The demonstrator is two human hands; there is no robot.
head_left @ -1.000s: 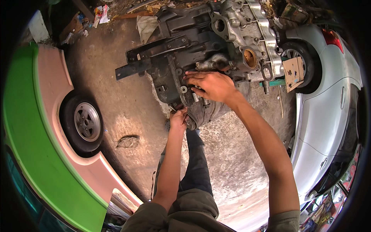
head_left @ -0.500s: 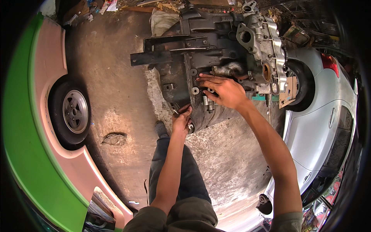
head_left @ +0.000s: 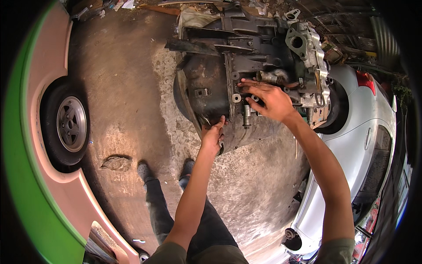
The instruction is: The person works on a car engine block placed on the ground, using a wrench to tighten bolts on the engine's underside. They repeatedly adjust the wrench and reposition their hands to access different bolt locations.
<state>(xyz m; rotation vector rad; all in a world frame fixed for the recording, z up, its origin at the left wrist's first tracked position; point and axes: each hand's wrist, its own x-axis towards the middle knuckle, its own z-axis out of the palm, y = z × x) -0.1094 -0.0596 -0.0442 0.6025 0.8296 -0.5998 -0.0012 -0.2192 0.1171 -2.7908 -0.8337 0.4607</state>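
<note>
An engine block [head_left: 206, 75] lies on its side in front of me, dark and greasy, with a silver cylinder head [head_left: 318, 57] at its right end. At the block's lower edge, my left hand [head_left: 212, 135] is closed around a small metal wrench [head_left: 221, 144]; one end of it shows below the palm. The thumb points up against the casing. My right hand [head_left: 271, 102] rests on the block's side with fingers spread, near a round metal boss [head_left: 236, 97] and a short metal fitting [head_left: 247, 118].
On the left stands a green and pink vehicle with a wheel [head_left: 71, 124]. To the right is a silver car [head_left: 338, 152]. My feet stand on worn concrete [head_left: 127, 79], near a shallow hole [head_left: 118, 163]. Litter lies along the far edge.
My view has shifted, so the engine sits further right and both my feet show. My left hand has tilted with its thumb now up on the casing; the right hand stays on the block.
</note>
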